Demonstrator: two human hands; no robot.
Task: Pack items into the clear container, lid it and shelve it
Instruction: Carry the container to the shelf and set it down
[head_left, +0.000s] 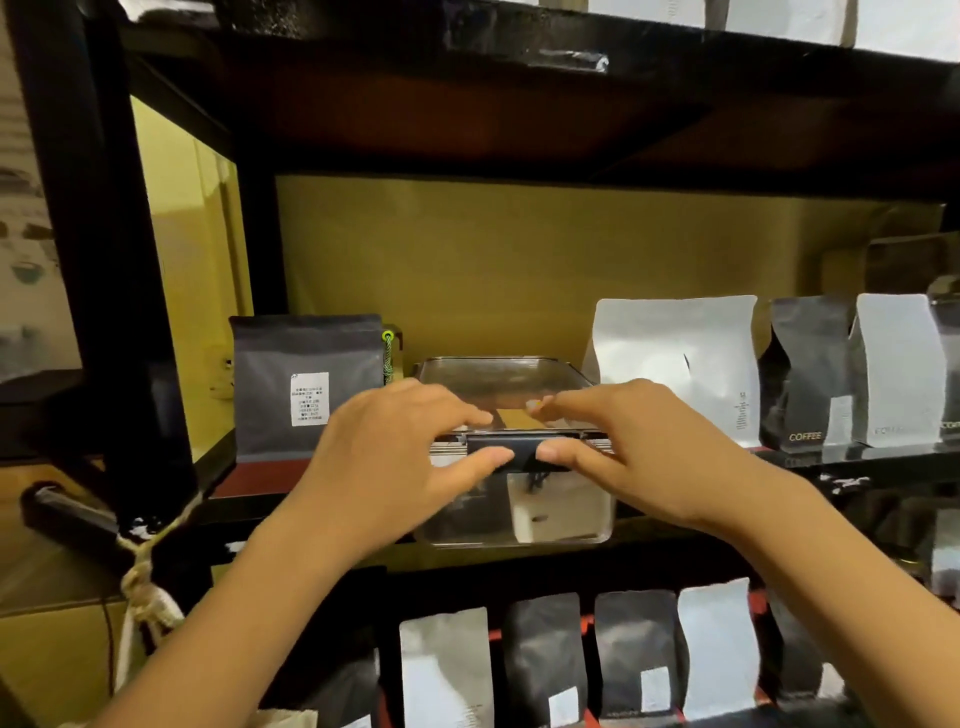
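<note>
The clear container (563, 512) sits on the middle shelf (260, 480), its front overhanging the shelf edge, with a clear lid (498, 371) on top. A white pouch and dark items show through its wall. A black latch (501, 448) runs along the lid's front edge. My left hand (395, 457) grips the lid's front left, fingers on top and thumb on the latch. My right hand (623, 452) holds the front right the same way, thumb on the latch.
A dark coffee bag (306, 384) stands left of the container, a white bag (675, 364) right of it, then more dark and white bags (852, 374). Several bags (582, 660) fill the lower shelf. The black frame post (104, 260) and a rope-tied roll (72, 519) are at left.
</note>
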